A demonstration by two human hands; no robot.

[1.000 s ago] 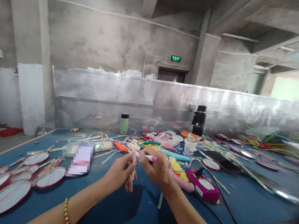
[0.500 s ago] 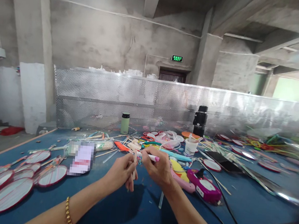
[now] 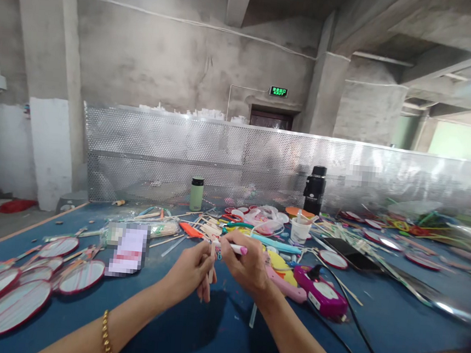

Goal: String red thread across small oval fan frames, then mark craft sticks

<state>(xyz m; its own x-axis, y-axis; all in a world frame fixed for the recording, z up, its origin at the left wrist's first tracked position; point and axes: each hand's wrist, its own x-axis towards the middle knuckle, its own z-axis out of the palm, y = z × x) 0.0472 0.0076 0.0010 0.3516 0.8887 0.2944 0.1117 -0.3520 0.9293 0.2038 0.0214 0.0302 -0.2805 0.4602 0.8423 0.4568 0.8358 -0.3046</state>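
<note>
The left hand point(image 3: 189, 273) grips a thin wooden stick point(image 3: 211, 262) upright in closed fingers. The right hand point(image 3: 247, 265) pinches a white pen with a pink cap point(image 3: 235, 248), its tip against the stick's top. A magenta glue gun point(image 3: 320, 292) lies just right of the right hand.

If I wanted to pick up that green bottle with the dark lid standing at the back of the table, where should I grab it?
Probably around the middle of the green bottle, coming from the near side. It stands upright, its body is a straight round tube, and the perforated metal screen close behind blocks the far side. The dark lid looks narrower and may slip or turn.
</note>
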